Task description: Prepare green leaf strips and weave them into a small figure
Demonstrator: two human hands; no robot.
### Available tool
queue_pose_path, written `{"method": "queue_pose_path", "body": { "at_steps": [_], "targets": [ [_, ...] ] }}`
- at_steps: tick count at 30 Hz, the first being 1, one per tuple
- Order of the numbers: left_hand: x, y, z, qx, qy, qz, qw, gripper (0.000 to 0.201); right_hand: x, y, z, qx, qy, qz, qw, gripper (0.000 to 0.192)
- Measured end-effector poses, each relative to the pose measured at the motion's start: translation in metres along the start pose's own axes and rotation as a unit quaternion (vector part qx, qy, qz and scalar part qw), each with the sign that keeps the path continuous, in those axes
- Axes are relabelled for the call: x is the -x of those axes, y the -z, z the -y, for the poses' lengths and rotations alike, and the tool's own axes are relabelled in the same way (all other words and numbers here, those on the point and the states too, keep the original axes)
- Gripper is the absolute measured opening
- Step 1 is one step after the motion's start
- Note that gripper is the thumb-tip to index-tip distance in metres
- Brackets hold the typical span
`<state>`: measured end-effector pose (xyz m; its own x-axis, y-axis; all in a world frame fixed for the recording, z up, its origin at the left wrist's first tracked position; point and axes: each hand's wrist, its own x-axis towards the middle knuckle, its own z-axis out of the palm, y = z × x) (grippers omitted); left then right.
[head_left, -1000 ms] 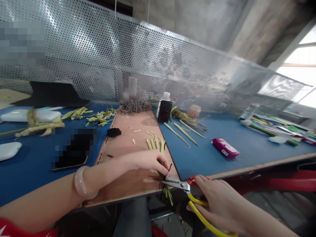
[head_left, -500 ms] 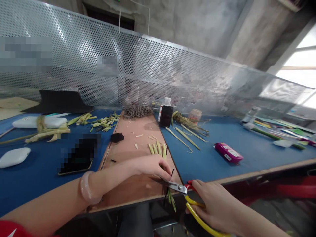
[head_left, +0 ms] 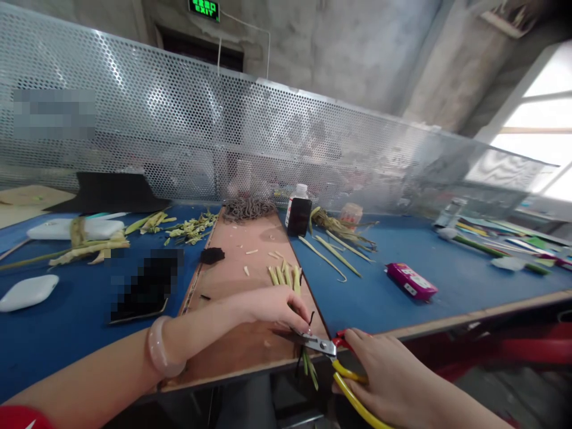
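Note:
My left hand (head_left: 281, 310) is closed over a bundle of pale green plant strips (head_left: 285, 276), its thumb and fingertips pinched together. The strips' cut ends poke out above the hand, and darker green tips (head_left: 308, 366) hang past the board's front edge. A thin black tie (head_left: 311, 319) sticks up by my fingertips. In my right hand (head_left: 379, 363) are scissors (head_left: 320, 344) with red and yellow handles. Their blades lie across the bundle just below my left fingertips. How far apart the blades are, I cannot make out.
The brown board (head_left: 250, 250) bears small scraps, a black clump (head_left: 213, 255) and a heap of grey cord (head_left: 249, 208). Right of it stand a dark bottle (head_left: 299, 215), dried leaves (head_left: 333, 225) and a magenta packet (head_left: 410, 282). A phone (head_left: 145, 292) lies left.
The view has tilted up slightly, bringing a green exit sign into sight. Both hands and the scissors keep nearly the same places on the bundle.

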<state>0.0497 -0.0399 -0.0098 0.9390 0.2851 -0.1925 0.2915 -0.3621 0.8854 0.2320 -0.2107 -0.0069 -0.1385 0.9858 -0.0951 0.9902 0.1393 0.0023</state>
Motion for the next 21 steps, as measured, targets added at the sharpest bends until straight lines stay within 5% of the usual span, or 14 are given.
{"method": "queue_pose_path", "body": {
  "at_steps": [21],
  "targets": [
    [-0.001, -0.0014, 0.0027, 0.0, 0.004, -0.004, 1.0, 0.026, -0.0019, -0.001, 0.0014, -0.008, -0.004, -0.002, 1.0, 0.039]
  ]
}}
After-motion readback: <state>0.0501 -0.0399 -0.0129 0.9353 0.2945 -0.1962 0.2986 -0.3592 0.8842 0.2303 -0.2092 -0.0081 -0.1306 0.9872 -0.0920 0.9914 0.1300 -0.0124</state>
